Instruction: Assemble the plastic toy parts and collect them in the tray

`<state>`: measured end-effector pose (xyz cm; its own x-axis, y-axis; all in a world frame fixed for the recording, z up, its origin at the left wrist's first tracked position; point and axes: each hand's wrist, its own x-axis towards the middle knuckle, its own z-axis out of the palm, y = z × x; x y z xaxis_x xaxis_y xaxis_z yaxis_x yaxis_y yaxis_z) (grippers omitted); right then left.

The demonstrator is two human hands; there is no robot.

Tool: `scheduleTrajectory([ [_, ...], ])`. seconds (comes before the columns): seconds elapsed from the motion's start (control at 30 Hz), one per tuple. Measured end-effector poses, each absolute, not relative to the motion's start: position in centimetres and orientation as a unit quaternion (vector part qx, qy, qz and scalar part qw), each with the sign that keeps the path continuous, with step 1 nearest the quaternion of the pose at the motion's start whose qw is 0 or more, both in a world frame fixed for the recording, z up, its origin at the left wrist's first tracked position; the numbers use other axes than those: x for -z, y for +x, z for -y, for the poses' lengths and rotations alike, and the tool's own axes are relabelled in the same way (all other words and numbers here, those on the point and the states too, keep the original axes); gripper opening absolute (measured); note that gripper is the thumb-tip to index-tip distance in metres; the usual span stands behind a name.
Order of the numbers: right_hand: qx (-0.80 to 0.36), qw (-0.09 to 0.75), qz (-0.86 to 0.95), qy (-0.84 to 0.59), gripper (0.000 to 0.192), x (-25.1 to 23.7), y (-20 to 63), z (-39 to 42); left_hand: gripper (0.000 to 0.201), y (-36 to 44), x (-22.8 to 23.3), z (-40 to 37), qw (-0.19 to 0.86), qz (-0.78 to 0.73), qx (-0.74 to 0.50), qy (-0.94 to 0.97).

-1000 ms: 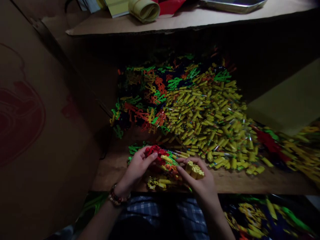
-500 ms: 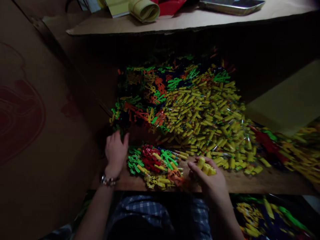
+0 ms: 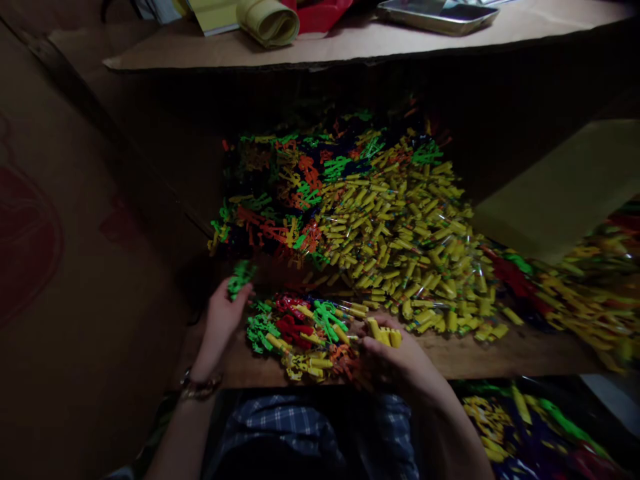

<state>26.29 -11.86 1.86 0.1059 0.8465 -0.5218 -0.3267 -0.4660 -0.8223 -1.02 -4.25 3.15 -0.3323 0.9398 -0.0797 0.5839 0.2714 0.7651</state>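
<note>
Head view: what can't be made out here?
- Right hand: how many yellow pieces it holds; fingers cover them.
- Left hand: the green piece is blurred, shape unclear.
- Metal tray: cut off by the top edge.
- Back of the pile: lost in shadow.

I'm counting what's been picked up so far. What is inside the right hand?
The right hand is curled around a few yellow pieces, whose ends stick out above the fingers. How many it holds, or whether anything else lies in the palm, is hidden.
</note>
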Motion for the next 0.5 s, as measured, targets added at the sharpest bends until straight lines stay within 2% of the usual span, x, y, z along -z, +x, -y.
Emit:
scheduleTrajectory([
  [0.1, -0.644, 0.465, 0.240, -0.558, 0.044, -2.6, 25.7, 11.7, 0.029, 2.4, -4.4, 6.3, 0.503, -0.629, -0.364, 0.469],
  [0.17, -0.638, 0.457, 0.265, -0.560, 0.042, -3.2, 25.4, 11.5, 0.034, 4.4, -4.8, 7.2, 0.592, -0.571, -0.361, 0.440],
  [0.27, -0.651, 0.439, 0.282, -0.551, 0.043, -3.9, 25.1, 11.2, 0.038, 6.2, -4.8, 7.9, 0.615, -0.552, -0.334, 0.453],
  [0.4, -0.684, 0.433, 0.281, -0.516, 0.039, -4.8, 25.1, 10.9, 0.033, 7.1, -4.4, 8.2, 0.572, -0.543, -0.343, 0.510],
  [0.5, -0.678, 0.419, 0.316, -0.514, 0.045, -5.3, 25.1, 10.7, 0.032, 7.4, -4.5, 8.4, 0.576, -0.536, -0.343, 0.513],
])
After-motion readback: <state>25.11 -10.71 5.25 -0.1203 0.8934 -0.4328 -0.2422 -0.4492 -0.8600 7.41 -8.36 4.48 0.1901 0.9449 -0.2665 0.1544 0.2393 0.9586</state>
